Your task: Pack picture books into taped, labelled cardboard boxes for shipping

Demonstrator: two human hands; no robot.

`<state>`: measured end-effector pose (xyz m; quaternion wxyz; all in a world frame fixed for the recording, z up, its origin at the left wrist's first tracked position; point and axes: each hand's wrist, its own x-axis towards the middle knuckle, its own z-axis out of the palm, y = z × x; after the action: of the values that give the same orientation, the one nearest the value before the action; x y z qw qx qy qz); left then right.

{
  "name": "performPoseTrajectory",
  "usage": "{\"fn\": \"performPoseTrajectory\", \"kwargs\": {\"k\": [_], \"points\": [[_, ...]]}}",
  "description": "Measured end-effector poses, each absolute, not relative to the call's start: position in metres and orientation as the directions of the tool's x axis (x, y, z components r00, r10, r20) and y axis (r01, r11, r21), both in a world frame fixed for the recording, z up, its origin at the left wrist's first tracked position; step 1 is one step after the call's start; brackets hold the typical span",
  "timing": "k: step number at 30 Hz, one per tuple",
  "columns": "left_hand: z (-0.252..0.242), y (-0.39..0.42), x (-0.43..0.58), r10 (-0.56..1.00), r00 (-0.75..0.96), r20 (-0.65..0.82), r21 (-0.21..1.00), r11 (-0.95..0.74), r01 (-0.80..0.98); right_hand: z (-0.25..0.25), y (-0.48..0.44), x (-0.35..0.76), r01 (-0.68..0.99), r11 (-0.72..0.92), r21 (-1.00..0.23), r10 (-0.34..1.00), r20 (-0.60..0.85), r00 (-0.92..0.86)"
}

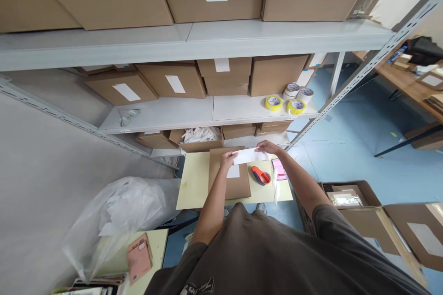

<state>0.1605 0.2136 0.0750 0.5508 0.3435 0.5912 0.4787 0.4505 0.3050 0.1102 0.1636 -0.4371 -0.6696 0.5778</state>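
Observation:
A white paper label (246, 156) is stretched between my two hands, above a cardboard box (224, 189) on the pale yellow table (194, 179). My left hand (227, 160) pinches its left end, and my right hand (267, 147) grips the other end near the top edge. On the box's upper face a second white label (233, 171) shows, partly covered by the held one. Right of the box lies an orange and blue tape dispenser (261, 175). Beyond it are a phone with a pink screen (278, 169) and a white strip (276, 189) hanging over the table edge.
Metal shelving (166, 117) with cardboard boxes stands just ahead; yellow tape rolls (273, 103) sit on its middle level. A clear bag of white scraps (128, 207) is at left, near a pink phone case (139, 258). Open cartons (370, 226) stand at right.

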Motion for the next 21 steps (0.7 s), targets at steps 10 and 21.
{"fn": "performPoseTrajectory", "kwargs": {"k": [10,21], "points": [[0.076,0.204,0.156,0.926,-0.176,-0.333,0.94,0.31,-0.144,0.104,0.309,0.444,0.383,-0.068,-0.921,0.73,-0.308,-0.61],[0.086,0.174,0.103,0.806,-0.49,-0.331,0.928,0.185,-0.323,0.092,0.327,0.468,0.501,0.108,-0.859,0.84,-0.191,-0.509]]}}
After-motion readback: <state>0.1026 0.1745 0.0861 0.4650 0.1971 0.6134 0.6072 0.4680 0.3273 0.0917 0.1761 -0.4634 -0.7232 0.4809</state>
